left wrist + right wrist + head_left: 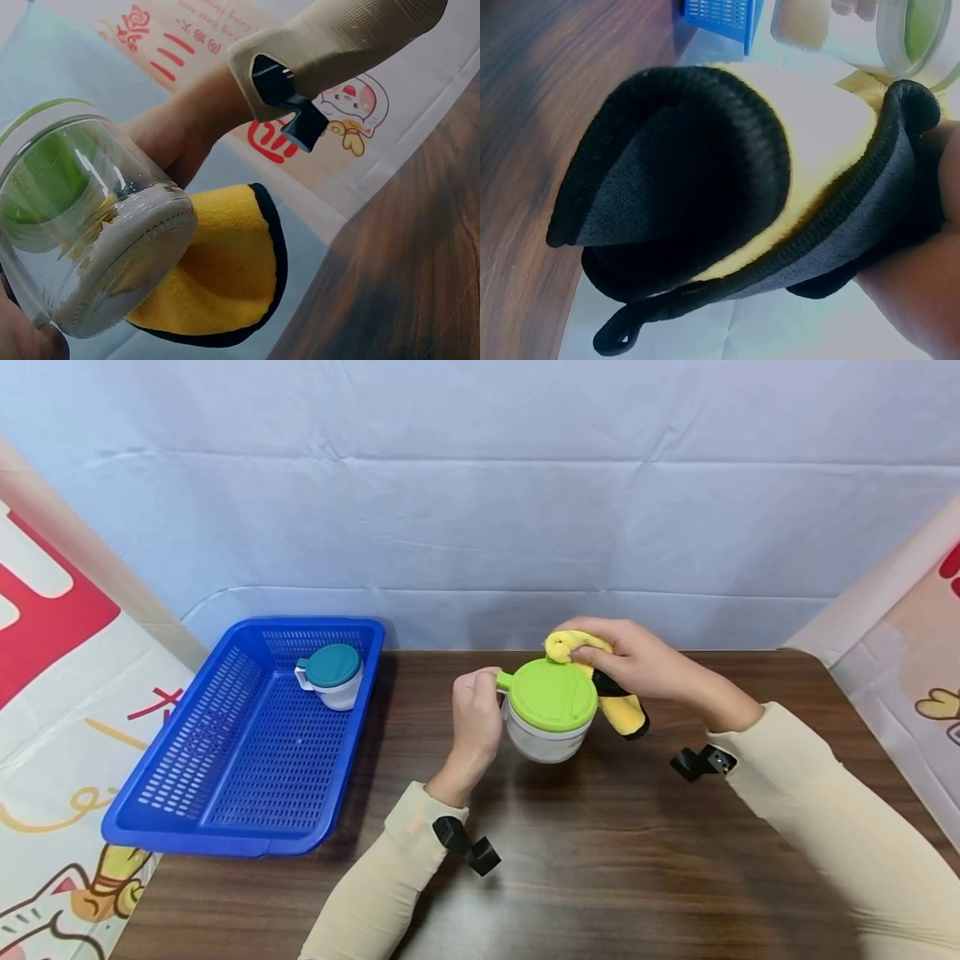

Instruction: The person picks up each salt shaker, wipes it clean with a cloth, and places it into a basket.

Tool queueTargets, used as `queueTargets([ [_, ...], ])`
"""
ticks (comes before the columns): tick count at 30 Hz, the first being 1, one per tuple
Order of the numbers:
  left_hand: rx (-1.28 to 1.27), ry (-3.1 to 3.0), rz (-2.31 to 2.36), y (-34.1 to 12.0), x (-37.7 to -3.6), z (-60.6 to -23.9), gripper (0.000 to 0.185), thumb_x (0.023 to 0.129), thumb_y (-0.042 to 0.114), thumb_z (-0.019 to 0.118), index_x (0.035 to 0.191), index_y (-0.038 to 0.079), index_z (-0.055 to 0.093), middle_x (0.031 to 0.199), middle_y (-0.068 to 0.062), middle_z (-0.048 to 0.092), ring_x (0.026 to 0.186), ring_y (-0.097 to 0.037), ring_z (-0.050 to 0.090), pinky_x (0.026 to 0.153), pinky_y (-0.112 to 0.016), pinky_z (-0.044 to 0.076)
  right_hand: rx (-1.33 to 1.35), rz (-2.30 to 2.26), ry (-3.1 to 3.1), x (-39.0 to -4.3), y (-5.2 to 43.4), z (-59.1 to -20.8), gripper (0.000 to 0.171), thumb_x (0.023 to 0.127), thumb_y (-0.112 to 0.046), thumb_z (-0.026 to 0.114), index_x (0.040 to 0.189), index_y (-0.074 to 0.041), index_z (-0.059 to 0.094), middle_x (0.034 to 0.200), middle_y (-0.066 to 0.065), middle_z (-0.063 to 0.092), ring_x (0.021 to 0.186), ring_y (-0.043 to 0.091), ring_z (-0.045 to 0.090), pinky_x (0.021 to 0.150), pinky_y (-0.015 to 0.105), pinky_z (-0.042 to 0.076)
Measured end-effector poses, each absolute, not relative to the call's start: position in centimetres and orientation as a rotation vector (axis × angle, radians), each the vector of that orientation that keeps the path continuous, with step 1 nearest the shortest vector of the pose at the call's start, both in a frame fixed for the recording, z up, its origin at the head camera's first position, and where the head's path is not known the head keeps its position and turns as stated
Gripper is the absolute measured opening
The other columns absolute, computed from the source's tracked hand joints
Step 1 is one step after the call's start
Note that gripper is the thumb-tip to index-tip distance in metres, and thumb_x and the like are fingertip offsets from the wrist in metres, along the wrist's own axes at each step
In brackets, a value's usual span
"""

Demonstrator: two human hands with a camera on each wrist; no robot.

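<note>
A clear jar (97, 217) with a green lid (555, 695) and a side handle is held up over the table. My left hand (477, 710) grips its handle from the left. In the left wrist view, white contents lie toward the jar's base. My right hand (637, 660) holds a folded yellow cloth (621, 714) with a black edge and a dark grey reverse side. The cloth touches the lid's far right rim. Up close in the right wrist view, the cloth (825, 142) hangs in loose folds and hides most of the right fingers.
A blue perforated basket (330, 810) stands on the left of the brown wooden table (600, 877). Inside it, near the far right corner, sits a smaller jar (341, 695) with a teal lid (333, 665). A pale cloth backdrop (480, 527) rises behind the table.
</note>
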State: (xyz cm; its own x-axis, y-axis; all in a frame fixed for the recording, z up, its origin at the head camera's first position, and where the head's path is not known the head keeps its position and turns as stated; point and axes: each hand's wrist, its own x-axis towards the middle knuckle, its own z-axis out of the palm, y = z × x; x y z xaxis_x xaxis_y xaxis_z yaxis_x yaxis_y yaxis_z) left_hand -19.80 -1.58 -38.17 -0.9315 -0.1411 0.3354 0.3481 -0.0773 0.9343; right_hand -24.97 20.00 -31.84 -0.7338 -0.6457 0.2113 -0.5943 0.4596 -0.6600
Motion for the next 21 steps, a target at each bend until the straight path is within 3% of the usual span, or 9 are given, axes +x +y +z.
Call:
queueTargets([
  [9, -0.245, -1.896, -2.047, -1.5, -19.7, -38.1, 0.036, 0.089, 0.008, 0.034, 0.053, 0.011, 0.037, 0.051, 0.004, 0.027, 0.047, -0.014, 0.026, 0.05, -0.026, 0.022, -1.241, -1.147, 2.53, -25.6, 18.9, -31.1, 0.027, 0.102, -0.006, 0.057, 0.127, -0.011, 0.067, 0.118, -0.001, 0.068, 0.101, 0.013, 0.061, 0.088, 0.029, 0.049],
  [16, -0.266, -1.895, -2.047, -1.4, -19.7, -38.2, 0.036, 0.088, 0.009, 0.033, 0.053, 0.011, 0.036, 0.05, 0.003, 0.026, 0.047, -0.019, 0.025, 0.05, -0.026, 0.021, -1.291, -1.052, 2.492, -26.2, 18.5, -30.5, 0.028, 0.102, -0.005, 0.057, 0.128, -0.009, 0.066, 0.121, 0.002, 0.068, 0.104, 0.015, 0.061, 0.089, 0.033, 0.049],
  [21, -0.269, -1.887, -2.051, -1.4, -19.7, -38.1, 0.037, 0.089, 0.008, 0.034, 0.053, 0.01, 0.036, 0.05, 0.003, 0.027, 0.046, -0.015, 0.026, 0.05, -0.026, 0.022, -1.34, -0.98, 2.458, -26.3, 18.1, -29.7, 0.028, 0.102, -0.004, 0.057, 0.128, -0.01, 0.066, 0.122, 0.002, 0.067, 0.104, 0.017, 0.061, 0.088, 0.037, 0.05],
])
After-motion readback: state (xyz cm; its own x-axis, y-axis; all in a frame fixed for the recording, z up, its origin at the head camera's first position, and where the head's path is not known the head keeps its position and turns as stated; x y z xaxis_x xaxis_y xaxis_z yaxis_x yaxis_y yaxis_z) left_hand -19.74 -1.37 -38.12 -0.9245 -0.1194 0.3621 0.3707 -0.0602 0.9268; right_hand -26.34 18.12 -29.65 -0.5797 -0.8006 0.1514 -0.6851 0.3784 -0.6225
